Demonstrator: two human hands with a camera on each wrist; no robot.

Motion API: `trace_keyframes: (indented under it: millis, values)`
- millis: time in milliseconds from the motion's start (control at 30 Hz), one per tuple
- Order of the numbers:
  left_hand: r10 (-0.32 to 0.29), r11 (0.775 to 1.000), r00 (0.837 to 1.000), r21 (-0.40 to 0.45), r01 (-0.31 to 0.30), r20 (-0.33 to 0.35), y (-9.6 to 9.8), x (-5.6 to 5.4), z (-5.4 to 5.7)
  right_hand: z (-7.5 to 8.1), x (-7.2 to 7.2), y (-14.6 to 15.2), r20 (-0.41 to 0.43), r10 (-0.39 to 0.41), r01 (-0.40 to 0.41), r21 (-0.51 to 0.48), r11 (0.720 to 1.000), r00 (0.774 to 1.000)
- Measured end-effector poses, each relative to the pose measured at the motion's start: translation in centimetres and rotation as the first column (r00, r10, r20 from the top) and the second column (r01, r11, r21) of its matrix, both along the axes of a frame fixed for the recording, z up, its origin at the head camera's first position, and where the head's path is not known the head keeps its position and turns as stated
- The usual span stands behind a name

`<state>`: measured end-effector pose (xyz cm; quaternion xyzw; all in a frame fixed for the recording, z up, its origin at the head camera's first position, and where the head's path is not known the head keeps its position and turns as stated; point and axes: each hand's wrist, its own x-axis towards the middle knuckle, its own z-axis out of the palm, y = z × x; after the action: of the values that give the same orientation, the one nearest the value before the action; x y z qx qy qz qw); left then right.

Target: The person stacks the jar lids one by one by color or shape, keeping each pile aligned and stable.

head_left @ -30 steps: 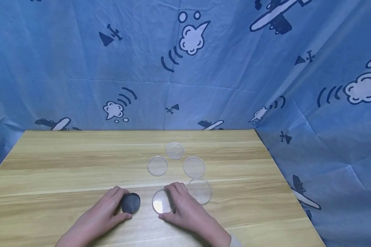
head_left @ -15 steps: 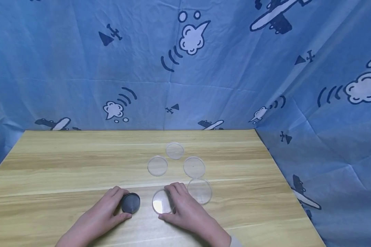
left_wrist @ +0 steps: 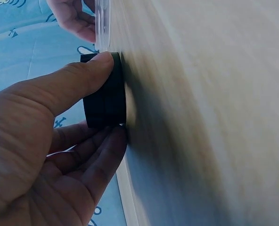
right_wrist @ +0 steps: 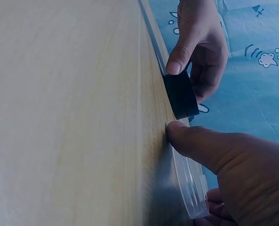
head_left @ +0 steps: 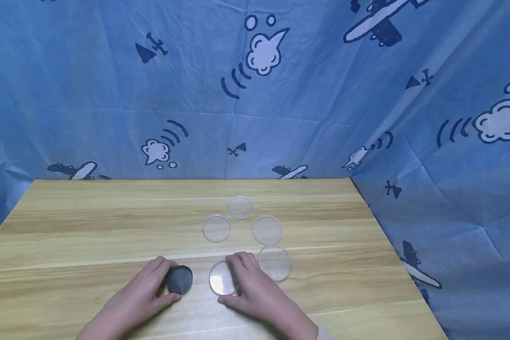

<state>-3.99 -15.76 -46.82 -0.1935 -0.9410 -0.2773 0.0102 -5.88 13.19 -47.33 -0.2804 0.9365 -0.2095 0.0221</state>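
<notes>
My left hand [head_left: 144, 290] grips a low black round container [head_left: 180, 280] at the near middle of the table, thumb at its near side and fingers at its far side. The left wrist view shows the black container [left_wrist: 104, 96] on edge in that picture, its base at the wood. A clear round plastic dish [head_left: 222, 279] is held by my right hand [head_left: 252, 285], just right of the black one and apart from it. In the right wrist view the clear dish [right_wrist: 190, 183] has ridged side walls; its right part is covered by fingers in the head view.
Several clear round discs lie on the wooden table [head_left: 89, 226] beyond my right hand: a left one [head_left: 216, 229], a far one [head_left: 240, 208], a right one [head_left: 267, 230] and a nearer one [head_left: 274, 263]. Blue printed cloth [head_left: 187, 85] hangs behind and on the right.
</notes>
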Motion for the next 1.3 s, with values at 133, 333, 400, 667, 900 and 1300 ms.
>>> trace_keyframes:
  millis: [133,333,400,667,900,1300]
  values:
    - [0.007,1.0,1.0,0.001,-0.007,0.013,0.1,-0.1,0.0,0.0,0.0,0.1,0.012,0.001,-0.001,-0.009,1.0,1.0]
    - [0.015,1.0,1.0,0.001,-0.015,0.003,0.0,-0.1,0.0,0.5,-0.4,0.1,0.107,-0.031,0.035,-0.039,0.999,0.994]
    - [0.009,1.0,1.0,0.005,-0.009,-0.023,0.0,0.0,-0.1,0.9,-1.0,0.1,0.127,-0.039,0.048,-0.064,0.997,0.991]
    - [0.001,1.0,1.0,0.01,0.0,-0.029,-0.1,0.0,-0.2,2.3,-5.4,-0.1,0.135,-0.075,0.095,-0.147,0.985,0.988]
    - [0.001,1.0,1.0,0.014,-0.001,-0.027,-0.1,0.0,-0.3,2.4,-9.0,-1.0,0.156,-0.063,0.082,-0.124,0.989,0.986]
    - [0.001,1.0,1.0,0.018,0.0,-0.031,-0.2,0.0,-0.3,1.4,-10.7,-2.9,0.142,-0.055,0.058,-0.017,0.998,0.988]
